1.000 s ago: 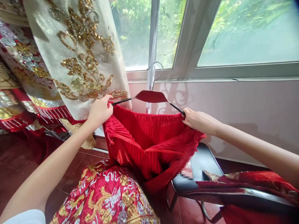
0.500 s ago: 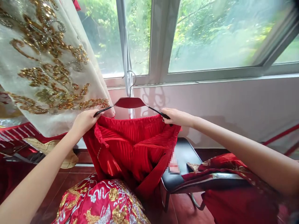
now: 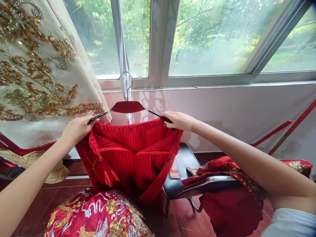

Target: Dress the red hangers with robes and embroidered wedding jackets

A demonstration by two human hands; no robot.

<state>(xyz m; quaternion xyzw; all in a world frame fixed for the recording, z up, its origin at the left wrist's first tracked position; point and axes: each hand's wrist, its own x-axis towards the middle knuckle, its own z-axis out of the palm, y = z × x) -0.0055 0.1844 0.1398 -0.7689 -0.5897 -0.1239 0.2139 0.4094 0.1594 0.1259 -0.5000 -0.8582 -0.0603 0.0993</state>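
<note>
Daylight was let in through wide metal-framed windows point(image 3: 212, 39) above a pale pink wall point(image 3: 217, 112), and reddish tiles were laid on the floor point(image 3: 182, 220). On the black seat of a chair point(image 3: 186, 159), a small pink and white patch point(image 3: 174, 171) was blurred into squares, so whether any writing was borne by it could not be told.

A bright red garment point(image 3: 133, 140) was held up in the middle, just below a hanger point(image 3: 127, 107) with a dark red centre piece, thin black arms and a wire hook. Its top edge was gathered, its sides were finely pleated, and its opening was spread towards the viewer. The left end of the hanger was grasped by the left hand point(image 3: 77, 130), the right end by the right hand point(image 3: 179, 121). Below, a red cloth point(image 3: 98, 215) was embroidered in gold and silver; at the left, a white cloth point(image 3: 46, 75) was covered in gold sequins.

Compared with one second earlier, the garment was seen farther left, the white cloth was cut off more by the edge, and red bars point(image 3: 291, 128) had been brought into view at the right. Both grips were unchanged.
</note>
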